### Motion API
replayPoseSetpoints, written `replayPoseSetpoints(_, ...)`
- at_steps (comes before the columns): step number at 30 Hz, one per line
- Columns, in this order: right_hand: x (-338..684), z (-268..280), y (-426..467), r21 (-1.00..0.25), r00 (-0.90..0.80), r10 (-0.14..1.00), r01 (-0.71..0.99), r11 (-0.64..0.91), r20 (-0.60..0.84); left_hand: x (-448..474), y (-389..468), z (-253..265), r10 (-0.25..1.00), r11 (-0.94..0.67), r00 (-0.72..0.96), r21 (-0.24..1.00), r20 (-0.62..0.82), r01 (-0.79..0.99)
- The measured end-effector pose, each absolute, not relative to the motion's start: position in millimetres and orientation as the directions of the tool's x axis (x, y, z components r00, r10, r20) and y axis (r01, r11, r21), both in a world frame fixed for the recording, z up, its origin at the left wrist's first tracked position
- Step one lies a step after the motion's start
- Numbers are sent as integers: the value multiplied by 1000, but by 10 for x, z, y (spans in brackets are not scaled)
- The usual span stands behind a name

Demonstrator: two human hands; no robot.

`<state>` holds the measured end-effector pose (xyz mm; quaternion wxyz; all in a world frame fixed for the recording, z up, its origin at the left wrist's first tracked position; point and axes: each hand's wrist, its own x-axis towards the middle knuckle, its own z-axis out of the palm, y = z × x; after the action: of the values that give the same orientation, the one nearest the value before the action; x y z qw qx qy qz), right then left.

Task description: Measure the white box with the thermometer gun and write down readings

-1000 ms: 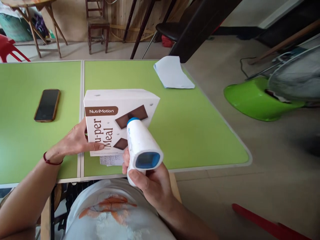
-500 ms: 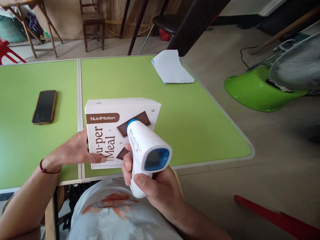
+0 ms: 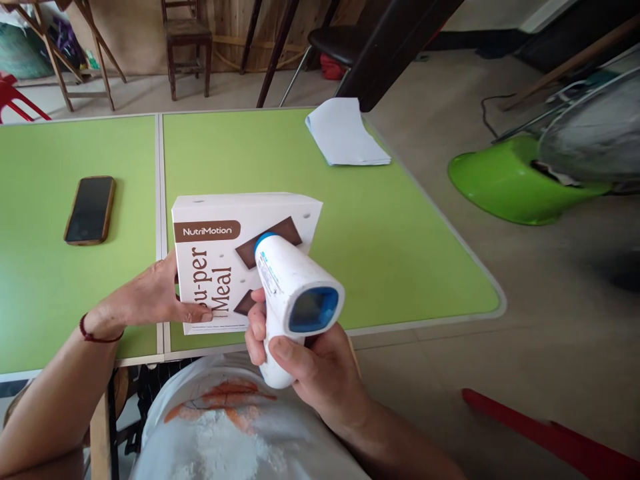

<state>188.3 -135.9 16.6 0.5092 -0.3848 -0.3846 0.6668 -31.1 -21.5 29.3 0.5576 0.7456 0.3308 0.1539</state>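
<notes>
Now thermometer [image 3: 287, 273] swung rightward, right fingers [image 3: 255, 345] wrapping it, left fingers [image 3: 194, 312] clasping box [image 3: 240, 267]

L hand [image 3: 150, 292] clasping, R hand [image 3: 327, 377] curled nr it.

Box [image 3: 220, 267]: we see smooth, matt white card with printed brown panels.
Thermometer gun [image 3: 295, 280]: hard white plastic, smooth with a soft sheen, lightly marked on its flank.
Screen [image 3: 313, 311]: glossy and dark, framed in shiny blue plastic.
Worktop [image 3: 390, 253]: smooth green sheet to our eyes, mostly matt with a faint sheen at the left.
Edging [image 3: 425, 323]: pale and dull, metal or plastic; we cannot tell which.
Phone [image 3: 90, 210]: glossy black glass, with a duller brown rim.
Sheets [image 3: 347, 133]: plain white paper, matt.
Shirt [image 3: 240, 433]: soft pale cloth, its print rough and patchy.
Wristband [image 3: 95, 338]: dark red cord, matt.
Small chair [image 3: 188, 31]: worn brown wood.
</notes>
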Motion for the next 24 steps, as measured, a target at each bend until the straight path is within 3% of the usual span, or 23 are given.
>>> replayPoseSetpoints(16,1838,178,-1300,-905,-166,985,-408,-121,-57,-300,-221,285,679,-50,703,942,-212,332)
replayPoseSetpoints(24,1993,282,-1260,-942,-115,993,-330,-62,-25,-281,-207,377,710,47,684,981,-166,189)
